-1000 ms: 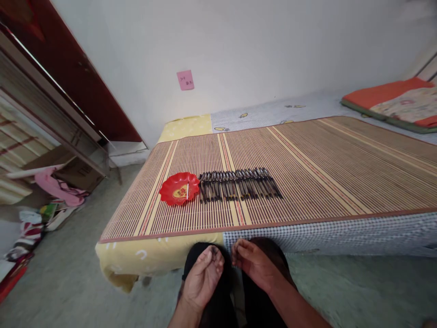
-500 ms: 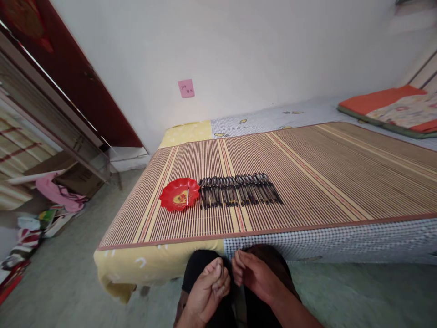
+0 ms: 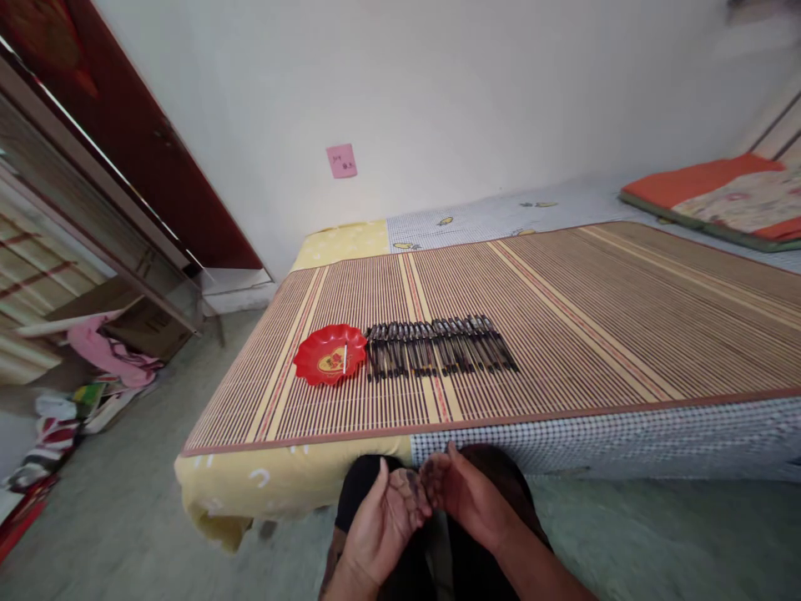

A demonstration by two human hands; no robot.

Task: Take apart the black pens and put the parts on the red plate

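My left hand (image 3: 389, 519) is palm up over my dark-clad knees, thumb apart and fingers loosely curled, with nothing in it. Beside it, my right hand (image 3: 461, 496) has its thumb raised and its fingers close to or touching the left fingertips; no object shows in it. Dark smudges mark the fingers. Farther off, a row of several black pens (image 3: 438, 349) lies side by side on the striped bamboo mat (image 3: 551, 351). At the row's left end stands a red scalloped plate (image 3: 306, 361) with a slim white stick (image 3: 345, 359) in it.
The mat covers a bed with a yellow and checked sheet (image 3: 294, 472). A folded orange and floral quilt (image 3: 707, 188) lies at the far right. On the wall is a pink note (image 3: 341, 161). A cardboard box (image 3: 150, 330) and clothes stand on the left.
My left hand has opened from a closed curl to palm up, its thumb lifting away. My right thumb has risen, and both hands have come together. The pens and plate stay put.
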